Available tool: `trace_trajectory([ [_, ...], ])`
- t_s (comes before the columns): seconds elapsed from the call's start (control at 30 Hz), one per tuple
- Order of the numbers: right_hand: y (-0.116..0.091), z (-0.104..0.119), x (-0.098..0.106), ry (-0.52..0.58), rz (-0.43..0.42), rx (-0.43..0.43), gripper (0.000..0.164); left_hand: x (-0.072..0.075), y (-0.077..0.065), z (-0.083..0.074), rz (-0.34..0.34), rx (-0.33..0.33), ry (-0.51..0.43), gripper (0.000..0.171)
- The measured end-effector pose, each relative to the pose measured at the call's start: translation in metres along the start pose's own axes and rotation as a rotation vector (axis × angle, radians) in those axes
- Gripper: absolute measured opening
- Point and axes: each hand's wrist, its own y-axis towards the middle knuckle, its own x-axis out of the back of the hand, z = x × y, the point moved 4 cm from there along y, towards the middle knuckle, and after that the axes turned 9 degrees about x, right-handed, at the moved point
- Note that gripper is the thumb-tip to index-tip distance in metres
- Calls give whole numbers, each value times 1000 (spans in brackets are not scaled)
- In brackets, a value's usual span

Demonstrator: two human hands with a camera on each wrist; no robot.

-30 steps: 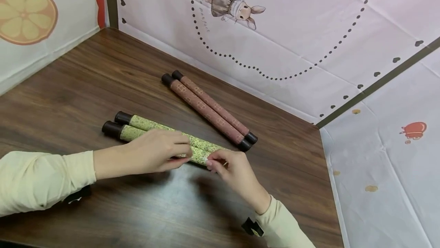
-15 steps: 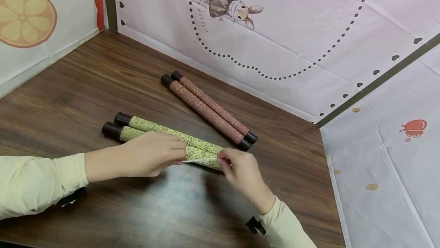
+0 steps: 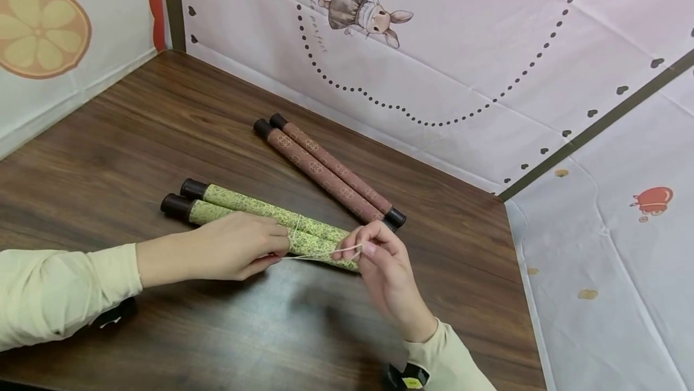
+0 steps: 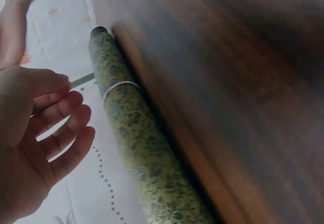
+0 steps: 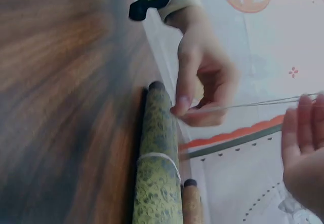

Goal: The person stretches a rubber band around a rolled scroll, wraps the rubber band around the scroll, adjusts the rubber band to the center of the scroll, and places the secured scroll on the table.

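A green patterned scroll (image 3: 320, 230), rolled from both ends into two parallel rolls with black knobs, lies on the table. Thin white string (image 5: 159, 155) circles it. My left hand (image 3: 238, 246) is at the near roll, thumb and fingertips pinching the string, as the right wrist view shows. To its right, my right hand (image 3: 382, 264) is raised above the scroll's right end, with string (image 5: 263, 103) between thumb and fingers. Two strands stretch between the hands. The right hand hides the scroll's right knobs in the head view.
Behind lies a second scroll (image 3: 325, 168), reddish brown, also in two rolls with black knobs; its near end is close to my right hand. Printed cloth walls (image 3: 461, 47) border the dark wooden table (image 3: 125, 144) at the back and sides.
My right hand has drawn away from the left, moving right and turning its palm more into view. String now spans between them. My left hand has shifted slightly left.
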Motion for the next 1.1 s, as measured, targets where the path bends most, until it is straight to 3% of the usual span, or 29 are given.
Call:
trace_trajectory([
  [0.1,-4,1,-9,101,184,-7,22,-1,-2,1,5,4,-7,16],
  [0.2,-9,-4,-16,36,384,-192,18,6,0,1,-75,5,-7,13],
  [0.27,-13,-9,-17,-107,477,-366,21,14,1,2,-163,5,-19,13],
  [0.33,-17,-13,-14,-327,510,-516,24,22,1,0,-244,-21,-31,13],
  [0.43,-16,-17,-10,-676,517,-606,26,26,2,-8,-286,-108,-28,14],
  [0.53,-11,-18,-12,-974,514,-581,46,22,5,-21,-256,-213,-12,17],
  [0.63,-7,-19,-18,-1101,507,-550,60,17,7,-34,-202,-289,16,29],
  [0.77,-5,-18,-22,-1218,512,-513,55,7,7,-47,-114,-330,113,24],
  [0.83,-4,-16,-21,-1352,517,-458,47,3,5,-53,-76,-339,147,17],
  [0.97,-1,-12,-17,-1693,409,-302,28,0,-2,-71,-41,-383,120,17],
  [1.03,-1,-12,-19,-1767,360,-262,26,0,-3,-79,-41,-393,100,23],
  [1.1,-3,-13,-25,-1799,395,-248,29,2,-2,-81,-46,-377,105,22],
])
